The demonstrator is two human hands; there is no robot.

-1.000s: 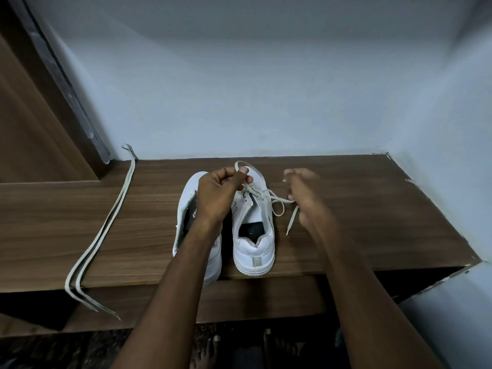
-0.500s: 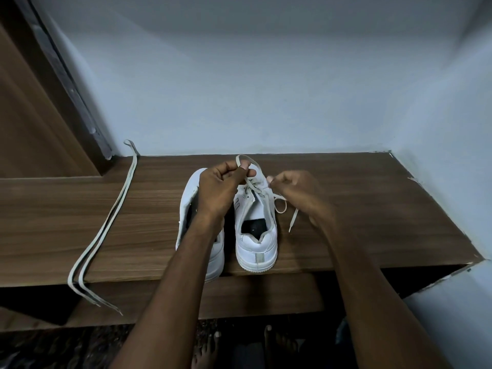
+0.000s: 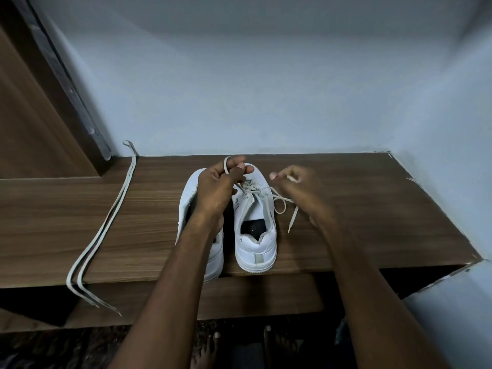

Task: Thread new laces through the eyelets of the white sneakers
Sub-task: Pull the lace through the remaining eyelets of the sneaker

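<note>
Both hands grip one lace [image 3: 277, 201]: left hand [image 3: 215, 187] its loop, right hand [image 3: 300, 193] its tip, above the right sneaker [image 3: 255, 235].

Wooden shelf [image 3: 372, 209] spanning mid-frame; pale blue wall [image 3: 266, 89] rising behind; wooden door panel [image 3: 32, 115] leaning into upper left.

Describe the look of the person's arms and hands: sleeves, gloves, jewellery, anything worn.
Both forearms are bare as far as the view shows, with no sleeves visible. The left hand and right hand wear no gloves. No watch, bracelet or ring shows, though the right hand is motion-blurred, so small items there cannot be ruled out.
</note>
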